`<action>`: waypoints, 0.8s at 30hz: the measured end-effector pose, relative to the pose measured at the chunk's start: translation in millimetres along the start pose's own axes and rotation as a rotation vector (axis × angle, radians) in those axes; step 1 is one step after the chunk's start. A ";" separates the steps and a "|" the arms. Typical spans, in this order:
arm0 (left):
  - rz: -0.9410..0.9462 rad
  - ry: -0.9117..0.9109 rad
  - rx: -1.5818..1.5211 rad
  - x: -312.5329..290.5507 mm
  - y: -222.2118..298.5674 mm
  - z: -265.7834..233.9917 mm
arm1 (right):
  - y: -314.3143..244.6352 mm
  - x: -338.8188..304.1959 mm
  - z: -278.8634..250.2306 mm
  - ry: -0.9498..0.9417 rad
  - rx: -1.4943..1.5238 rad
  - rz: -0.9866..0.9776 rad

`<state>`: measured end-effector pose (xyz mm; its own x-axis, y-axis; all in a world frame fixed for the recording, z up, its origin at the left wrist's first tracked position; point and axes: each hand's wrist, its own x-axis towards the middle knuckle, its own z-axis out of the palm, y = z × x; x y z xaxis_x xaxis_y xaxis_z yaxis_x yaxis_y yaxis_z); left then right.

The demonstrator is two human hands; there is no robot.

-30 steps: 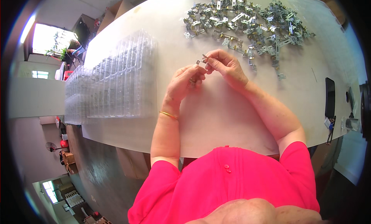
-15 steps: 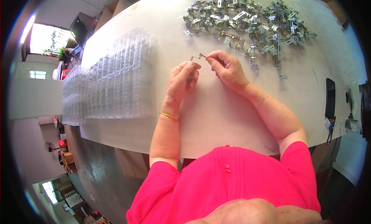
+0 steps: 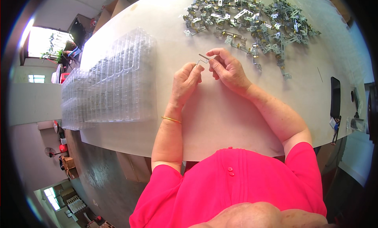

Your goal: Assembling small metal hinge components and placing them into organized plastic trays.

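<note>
- While the tray stack [image 3: 118,78] is standing on the pale table [image 3: 236,125] in the head view, both bare hands are coming together just to the right of it.
- Being the nearer one to the tray stack, the left hand [image 3: 186,82] is curling its fingers inward and pinching one end of a small metal part [image 3: 203,56] between thumb and forefinger.
- Farther right from the tray stack, the right hand [image 3: 230,73] is gripping the other side of that part with thumb and fingertips, its fingers bending partway.
- The small metal part is showing a thin bent strip and a straight bar above the table, right of the tray stack; whether these are one piece or two, I cannot tell.
- A heap of metal brackets [image 3: 236,15], silver with some brass colour, is lying right of the tray stack and farther from the person.
- Well right of the tray stack, a long black object [image 3: 335,98] is lying near the table's edge.
- Right of the tray stack, a gold bracelet [image 3: 171,119] is circling the left wrist.
</note>
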<state>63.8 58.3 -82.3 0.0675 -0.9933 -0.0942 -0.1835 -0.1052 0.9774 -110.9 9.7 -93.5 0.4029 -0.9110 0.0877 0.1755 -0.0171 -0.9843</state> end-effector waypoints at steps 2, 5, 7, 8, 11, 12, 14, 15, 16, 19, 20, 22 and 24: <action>0.044 0.019 0.066 -0.8 0.8 1.7 | 0.8 -0.1 1.3 0.006 0.000 0.005; 0.139 0.008 0.160 -0.4 -1.2 5.5 | 5.7 0.0 0.3 0.032 -0.097 -0.037; 0.132 0.007 0.205 -1.2 1.5 5.7 | 7.2 0.6 -1.9 0.053 -0.195 -0.082; 0.126 0.010 0.252 -2.1 2.4 4.7 | 7.3 1.3 -1.7 0.087 -0.289 -0.182; 0.174 -0.069 0.317 -1.9 -0.4 3.0 | 11.3 4.4 -0.9 0.148 -0.318 -0.308; 0.173 -0.070 0.315 -1.6 -0.7 4.1 | 12.9 5.4 -1.3 0.177 -0.254 -0.335; 0.074 -0.041 0.065 -0.8 -1.2 6.5 | 14.4 8.1 -1.2 0.220 -0.196 -0.329; 0.074 -0.042 0.064 0.4 -1.0 4.3 | 15.0 9.0 -1.2 0.264 -0.135 -0.324; 0.001 -0.062 -0.138 2.3 -0.5 -0.4 | 14.4 8.8 -2.2 0.265 -0.136 -0.323; -0.073 -0.089 -0.426 5.3 -4.0 -11.1 | 6.4 5.6 -3.1 0.172 -0.042 -0.080; -0.077 -0.094 -0.515 6.2 -6.2 -13.5 | 5.3 4.8 -1.2 0.157 -0.101 -0.072; -0.077 -0.104 -0.538 7.3 -7.6 -15.5 | 5.8 4.2 -0.2 0.142 -0.159 -0.064; -0.086 -0.122 -0.606 8.1 -8.5 -14.9 | 6.7 3.9 -0.7 0.119 -0.210 -0.086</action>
<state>80.5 51.9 -88.5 -0.0618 -0.9847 -0.1632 0.4087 -0.1742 0.8959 -108.7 5.8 -99.8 0.2835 -0.9444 0.1665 0.0094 -0.1708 -0.9853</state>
